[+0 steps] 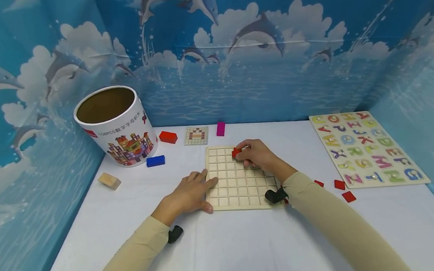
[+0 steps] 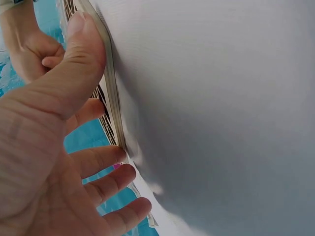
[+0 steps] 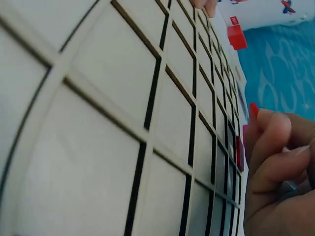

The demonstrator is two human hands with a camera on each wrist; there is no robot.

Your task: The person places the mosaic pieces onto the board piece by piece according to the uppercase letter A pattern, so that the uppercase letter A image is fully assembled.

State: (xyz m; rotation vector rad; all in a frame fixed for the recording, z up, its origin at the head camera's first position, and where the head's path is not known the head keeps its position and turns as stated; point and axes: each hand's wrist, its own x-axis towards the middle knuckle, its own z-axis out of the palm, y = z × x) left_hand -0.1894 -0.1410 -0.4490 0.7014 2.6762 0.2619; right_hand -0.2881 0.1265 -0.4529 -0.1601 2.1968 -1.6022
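Note:
A wooden grid board (image 1: 228, 192) with square cells lies flat on the white table. At its left edge rests my left hand (image 1: 190, 192), fingers spread and fairly straight; the left wrist view shows the thumb (image 2: 86, 59) against the board's side. Over the far row, my right hand (image 1: 257, 154) pinches a small red tile (image 3: 254, 109) between thumb and fingertips. Another red tile (image 3: 239, 153) sits in the board's far row, just below that hand. Several loose red tiles (image 1: 339, 184) lie right of the board, some partly hidden by the right forearm.
A patterned grid card (image 1: 196, 135) lies behind the board, beside a magenta block (image 1: 220, 129). Leftward are a red block (image 1: 168, 137), a blue block (image 1: 156, 161), a wooden block (image 1: 109, 181) and a large white bucket (image 1: 116, 128). An alphabet puzzle board (image 1: 369, 150) lies far right.

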